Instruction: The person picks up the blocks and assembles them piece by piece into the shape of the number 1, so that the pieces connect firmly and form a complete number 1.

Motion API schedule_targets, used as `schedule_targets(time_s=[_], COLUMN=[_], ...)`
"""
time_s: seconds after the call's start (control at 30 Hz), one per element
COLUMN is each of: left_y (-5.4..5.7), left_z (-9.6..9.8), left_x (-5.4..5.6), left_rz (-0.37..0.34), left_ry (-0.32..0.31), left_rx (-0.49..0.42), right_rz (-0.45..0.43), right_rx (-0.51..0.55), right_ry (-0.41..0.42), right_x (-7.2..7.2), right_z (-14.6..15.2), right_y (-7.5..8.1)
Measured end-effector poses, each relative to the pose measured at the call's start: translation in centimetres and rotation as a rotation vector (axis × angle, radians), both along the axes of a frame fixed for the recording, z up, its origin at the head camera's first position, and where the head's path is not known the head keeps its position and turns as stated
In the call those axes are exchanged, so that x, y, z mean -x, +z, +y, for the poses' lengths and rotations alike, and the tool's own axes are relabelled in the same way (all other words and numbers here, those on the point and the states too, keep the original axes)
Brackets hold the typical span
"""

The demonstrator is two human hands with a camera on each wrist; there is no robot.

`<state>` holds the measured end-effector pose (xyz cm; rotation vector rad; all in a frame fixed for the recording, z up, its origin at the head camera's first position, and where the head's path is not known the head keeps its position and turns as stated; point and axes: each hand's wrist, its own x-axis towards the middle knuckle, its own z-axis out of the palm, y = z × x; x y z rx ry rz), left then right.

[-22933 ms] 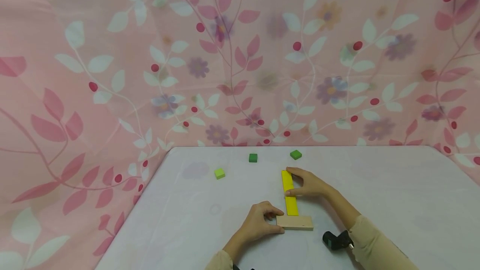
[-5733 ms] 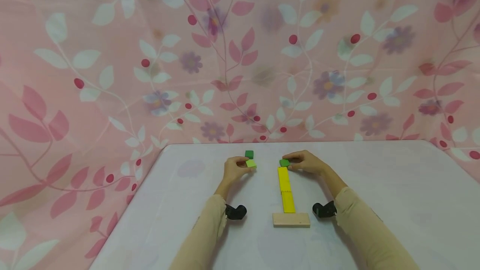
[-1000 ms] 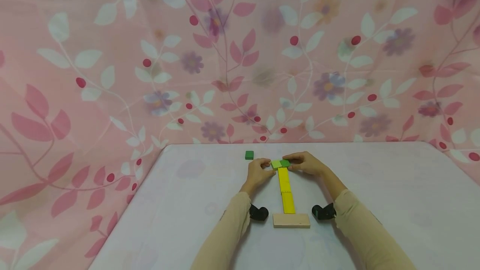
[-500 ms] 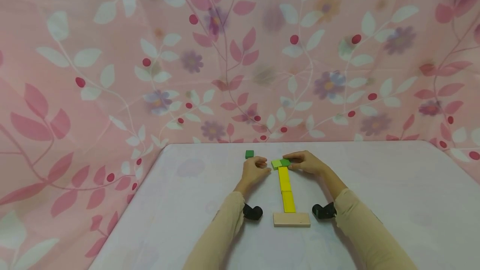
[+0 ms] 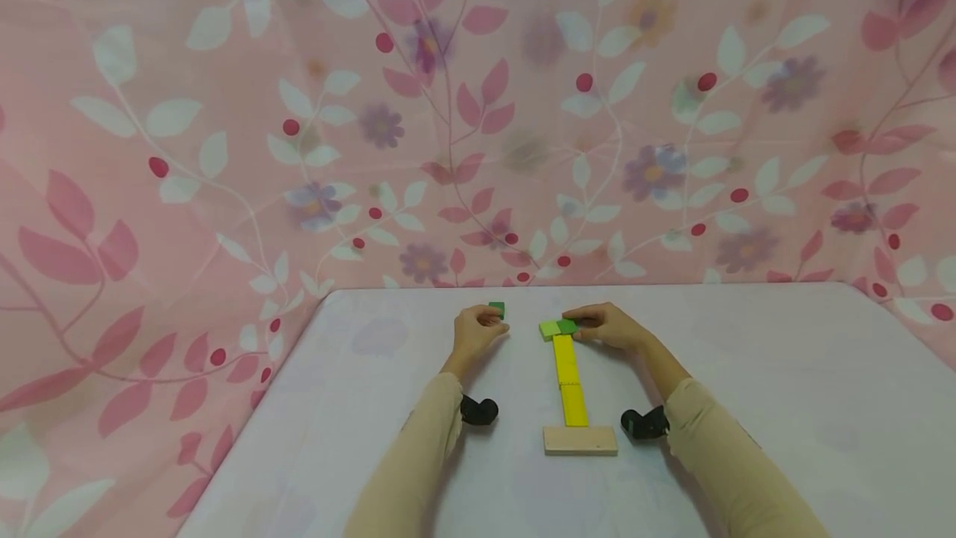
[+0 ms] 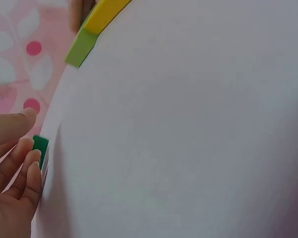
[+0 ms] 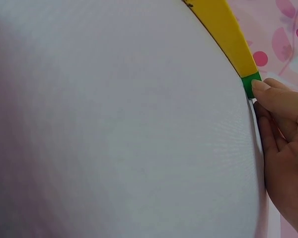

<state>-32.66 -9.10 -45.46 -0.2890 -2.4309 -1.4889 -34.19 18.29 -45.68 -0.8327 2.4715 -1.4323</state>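
My right hand pinches a green block between thumb and index finger. That block lies at the far end of a line of yellow blocks. A light green block sits against its left side; in the left wrist view this light green block adjoins the yellow one. My left hand is beside a dark green block near the table's back edge. In the left wrist view my fingertips partly cover the dark green block, and the thumb stands apart from it.
A pale wooden block lies crosswise at the near end of the yellow line. All of it is on a white-covered table, with a pink floral cloth hanging behind. A black wrist camera sits at my left cuff.
My left hand has let go of the light green block and moved left to the dark green block. The right hand keeps its place at the green block.
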Motion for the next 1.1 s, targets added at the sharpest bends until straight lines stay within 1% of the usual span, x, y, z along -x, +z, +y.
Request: schedule_targets(time_s=[0.13, 0.3, 0.47, 0.6, 0.8, 0.9, 1.1], left_y=[-0.1, 0.0, 0.4, 0.7, 0.5, 0.3, 0.0], left_z=[-1.1, -2.0, -2.2, -2.3, -2.2, -2.1, -1.7], left_x=[0.6, 1.1, 1.3, 1.4, 2.4, 2.8, 3.3], left_rz=[-0.017, -0.041, -0.039, -0.073, -0.119, -0.128, -0.132], left_ry=[0.054, 0.08, 0.089, 0.095, 0.11, 0.101, 0.089], left_rx=[-0.008, -0.025, -0.016, -0.026, -0.02, -0.02, -0.02], right_rz=[-0.012, 0.003, 0.02, 0.017, 0.018, 0.029, 0.001], right_rx=[0.002, -0.019, -0.026, -0.017, -0.019, -0.023, -0.008], right_ry=[-0.004, -0.001, 0.007, 0.011, 0.008, 0.013, 0.004], right_x=[-0.1, 0.0, 0.1, 0.1, 0.4, 0.5, 0.4], right_z=[0.0, 0.2, 0.3, 0.1, 0.0, 0.1, 0.2], right_y=[0.1, 0.0, 0.0, 0.0, -0.2, -0.3, -0.2])
